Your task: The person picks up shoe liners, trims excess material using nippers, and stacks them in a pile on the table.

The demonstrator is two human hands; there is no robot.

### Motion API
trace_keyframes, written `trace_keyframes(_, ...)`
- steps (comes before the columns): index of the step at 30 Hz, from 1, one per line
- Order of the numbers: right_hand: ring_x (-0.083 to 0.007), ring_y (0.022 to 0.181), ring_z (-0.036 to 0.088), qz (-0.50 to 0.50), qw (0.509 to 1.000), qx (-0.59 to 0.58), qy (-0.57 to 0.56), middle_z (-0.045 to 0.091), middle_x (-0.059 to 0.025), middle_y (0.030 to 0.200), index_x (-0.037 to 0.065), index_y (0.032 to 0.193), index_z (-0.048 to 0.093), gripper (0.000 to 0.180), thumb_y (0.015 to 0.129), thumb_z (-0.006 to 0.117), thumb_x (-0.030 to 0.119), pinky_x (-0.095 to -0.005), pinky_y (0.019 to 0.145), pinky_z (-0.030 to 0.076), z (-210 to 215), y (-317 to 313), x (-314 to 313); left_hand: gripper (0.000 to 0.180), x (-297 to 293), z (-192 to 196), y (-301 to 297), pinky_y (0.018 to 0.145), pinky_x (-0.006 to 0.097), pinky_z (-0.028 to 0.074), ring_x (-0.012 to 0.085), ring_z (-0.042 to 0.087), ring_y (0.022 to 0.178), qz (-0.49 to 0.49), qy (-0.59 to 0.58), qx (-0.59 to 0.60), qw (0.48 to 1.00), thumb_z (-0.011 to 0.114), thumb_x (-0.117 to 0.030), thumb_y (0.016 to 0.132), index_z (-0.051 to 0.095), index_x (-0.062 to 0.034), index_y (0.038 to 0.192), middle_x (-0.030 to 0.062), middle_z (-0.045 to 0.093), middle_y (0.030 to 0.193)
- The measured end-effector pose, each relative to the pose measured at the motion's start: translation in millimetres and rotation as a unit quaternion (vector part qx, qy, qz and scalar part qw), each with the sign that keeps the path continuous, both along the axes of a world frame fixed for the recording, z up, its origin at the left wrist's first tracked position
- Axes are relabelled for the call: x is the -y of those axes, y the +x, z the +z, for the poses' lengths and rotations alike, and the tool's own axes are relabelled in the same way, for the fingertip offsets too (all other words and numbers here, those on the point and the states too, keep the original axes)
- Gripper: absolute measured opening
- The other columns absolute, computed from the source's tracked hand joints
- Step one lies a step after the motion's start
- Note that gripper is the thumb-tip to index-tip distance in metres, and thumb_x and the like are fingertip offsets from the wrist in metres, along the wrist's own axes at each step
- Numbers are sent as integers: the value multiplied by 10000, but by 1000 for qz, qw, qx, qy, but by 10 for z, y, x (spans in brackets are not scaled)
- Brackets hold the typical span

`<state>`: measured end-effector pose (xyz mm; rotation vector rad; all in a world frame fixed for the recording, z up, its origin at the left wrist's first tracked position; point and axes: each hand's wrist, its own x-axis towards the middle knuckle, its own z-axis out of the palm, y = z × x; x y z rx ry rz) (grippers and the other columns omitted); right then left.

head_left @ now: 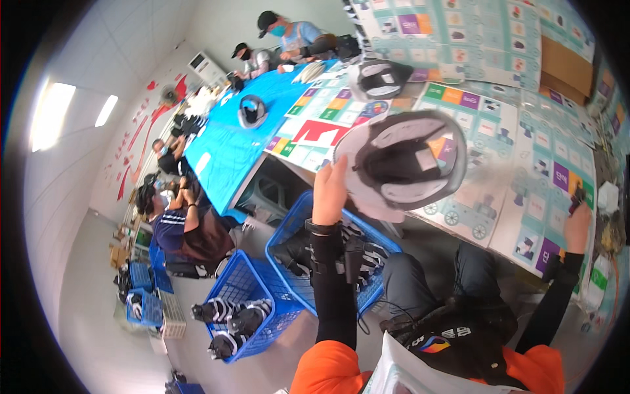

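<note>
My left hand (330, 192) is closed on the left edge of a grey, padded cap-like piece (410, 190), held up over the table's near edge. Its open side faces me, showing a dark inside and a white label. At the far right, my right hand (577, 228) is closed around a small dark object (577, 199) too small to name, by the table's right end. A similar grey and black piece (380, 80) lies farther back on the table, and another (252, 111) rests on the blue table cover.
Blue baskets (244, 262) holding black-and-white striped pieces (248, 318) stand on the floor at my left. Printed sheets cover the table (479, 197); a cardboard piece (566, 69) stands at its back. Co-workers (292, 38) sit along the blue-covered table (223, 151).
</note>
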<state>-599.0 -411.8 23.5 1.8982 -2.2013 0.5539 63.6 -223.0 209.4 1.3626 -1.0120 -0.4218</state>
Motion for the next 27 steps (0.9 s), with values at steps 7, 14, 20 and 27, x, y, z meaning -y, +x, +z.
trace_keyframes(7, -421, 1434, 435, 128, 983, 75, -109, 482, -224, 1507, -5, 1484, 465, 618, 900, 663, -50, -491, 1206, 358, 463, 1086, -745, 595, -261, 160, 2277, 1086, 483, 481, 291, 584, 1324, 53, -267, -321, 907, 615, -342, 1089, 442, 16, 1532, 177, 616, 1419)
trace_keyframes(14, -450, 1401, 474, 223, 948, 197, -110, 499, -218, 1442, -15, 1220, 595, 409, 829, 583, -134, -500, 1123, 428, 380, 1973, -1356, 565, 891, 169, 2731, 1056, 446, 525, 368, 644, 1273, 93, 220, 277, 931, 642, -122, 1030, 460, 21, 1545, 213, 692, 1315)
trace_keyframes(20, -447, 1286, 530, 233, 946, 157, -164, 552, -190, 1256, 5, 1063, 619, 293, 784, 611, -85, -559, 1073, 433, 484, 2003, -1411, 813, 2399, -592, 1658, 1035, 514, 522, 432, 642, 1246, 17, 183, 501, 846, 834, -427, 876, 523, 15, 1483, 281, 682, 1311)
trace_keyframes(27, -431, 1215, 558, 238, 950, 139, -146, 578, -179, 1147, 25, 978, 631, 286, 698, 627, -36, -618, 1072, 421, 520, 2020, -1376, 564, 4092, -624, 533, 1016, 546, 504, 393, 546, 1315, 83, 101, 649, 749, 684, -154, 904, 587, -219, 1456, 136, 592, 1411)
